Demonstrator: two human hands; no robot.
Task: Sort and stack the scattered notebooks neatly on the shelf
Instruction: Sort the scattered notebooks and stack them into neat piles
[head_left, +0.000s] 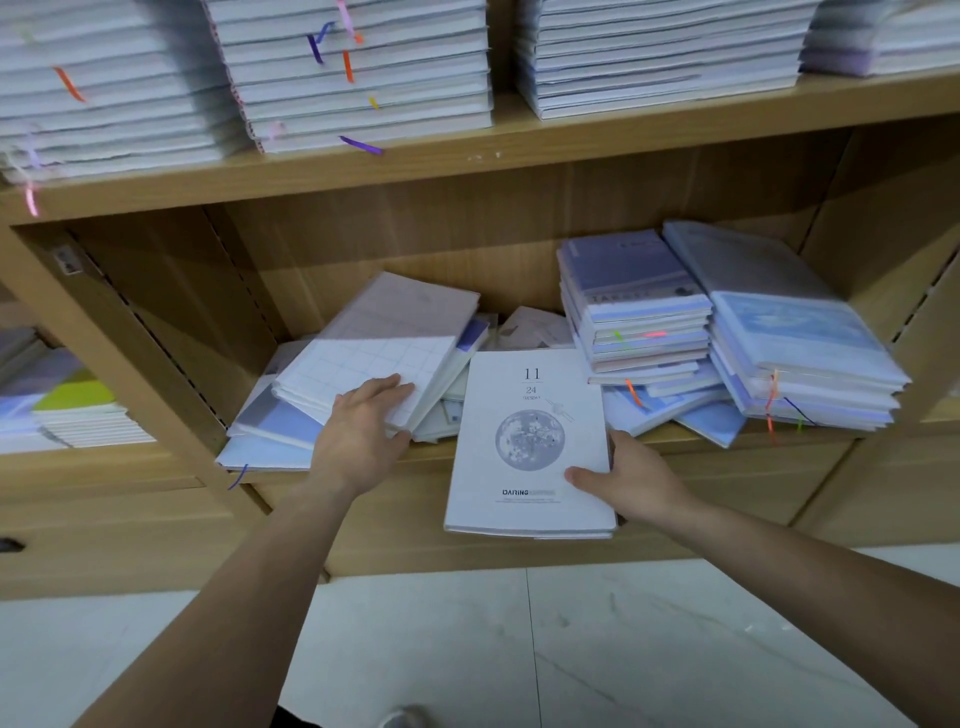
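Head view. Left hand (363, 431) centre-left of frame, palm down, fingers straight and flat on grid-cover notebook (363, 364), top of slumped loose pile (275, 431) on lower shelf (701, 460). Right hand (631, 480) right of centre grips moon-cover notebook (530, 441): thumb on cover, fingers wrapped under right edge. Notebook at frame centre, far end over shelf lip, near end jutting out above tiled floor (571, 649). Two taller stacks (644, 312) right of it, leaning. Top of frame: tidy stacks (358, 83), coloured ribbon markers hanging
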